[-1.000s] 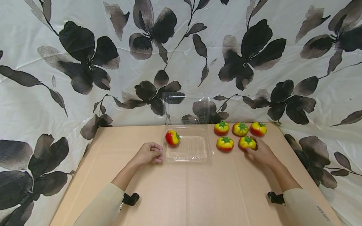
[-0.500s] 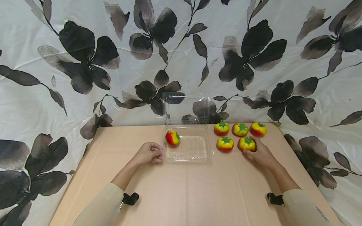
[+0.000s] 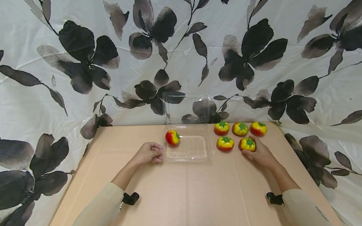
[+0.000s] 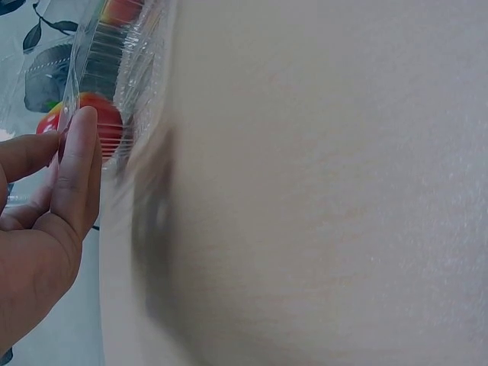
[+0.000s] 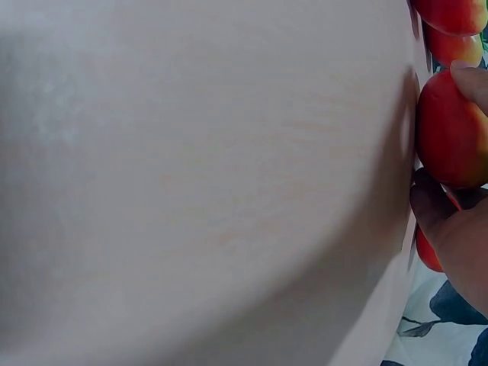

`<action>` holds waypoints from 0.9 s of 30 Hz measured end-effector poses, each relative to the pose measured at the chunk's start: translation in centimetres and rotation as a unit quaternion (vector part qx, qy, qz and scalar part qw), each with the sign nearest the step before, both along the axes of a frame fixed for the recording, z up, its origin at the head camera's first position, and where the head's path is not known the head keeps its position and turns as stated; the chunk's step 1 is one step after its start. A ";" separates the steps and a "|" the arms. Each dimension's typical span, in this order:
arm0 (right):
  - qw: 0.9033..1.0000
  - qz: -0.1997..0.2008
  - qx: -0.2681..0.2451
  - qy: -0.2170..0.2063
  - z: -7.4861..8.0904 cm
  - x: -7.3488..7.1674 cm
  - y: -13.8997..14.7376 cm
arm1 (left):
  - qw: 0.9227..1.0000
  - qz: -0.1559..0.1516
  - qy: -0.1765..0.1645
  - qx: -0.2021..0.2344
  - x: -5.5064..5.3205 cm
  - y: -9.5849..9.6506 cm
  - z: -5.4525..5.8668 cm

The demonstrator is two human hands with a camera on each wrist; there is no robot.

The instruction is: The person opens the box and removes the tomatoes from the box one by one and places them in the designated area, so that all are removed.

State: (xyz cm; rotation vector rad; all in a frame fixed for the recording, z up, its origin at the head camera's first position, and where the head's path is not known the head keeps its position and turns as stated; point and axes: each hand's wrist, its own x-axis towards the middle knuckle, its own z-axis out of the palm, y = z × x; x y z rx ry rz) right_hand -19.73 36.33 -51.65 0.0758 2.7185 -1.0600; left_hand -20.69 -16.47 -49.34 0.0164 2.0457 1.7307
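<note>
In the head view, my left hand (image 3: 148, 153) is at the left side of a clear plastic clamshell box (image 3: 195, 158) that lies unfolded. Its thumb and fingers pinch the box's rim in the left wrist view. One red-and-yellow tomato (image 3: 171, 138) with a green top sits inside, near the box's left wall. On the right, my right hand (image 3: 263, 153) grips another such tomato (image 3: 246, 144), thumb on the near side and fingers round its right side. The right wrist view shows that tomato (image 5: 450, 137) between thumb and fingers, close to the table.
Several more tomatoes (image 3: 225, 143) stand right of the box, beside and behind the gripped one. The box's lid (image 3: 186, 108) stands raised at the table's back edge, before a floral curtain (image 3: 181, 62). The tan table (image 3: 186, 194) stretches toward the person.
My right thumb has slid a little to the left along the near side of the tomato. The left hand and the clamshell box have stayed in place.
</note>
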 end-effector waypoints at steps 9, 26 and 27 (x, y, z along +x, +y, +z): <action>1.000 0.001 0.003 0.002 -0.2 0.2 0.0 | 1.000 0.000 0.001 0.006 0.0 0.0 0.0; 1.000 -0.003 -0.007 0.005 -0.3 0.2 -0.2 | 1.000 0.002 0.003 0.012 0.1 0.0 0.0; 1.000 -0.003 -0.007 0.006 -0.3 0.2 -0.2 | 1.000 0.002 0.003 0.012 0.1 0.0 0.0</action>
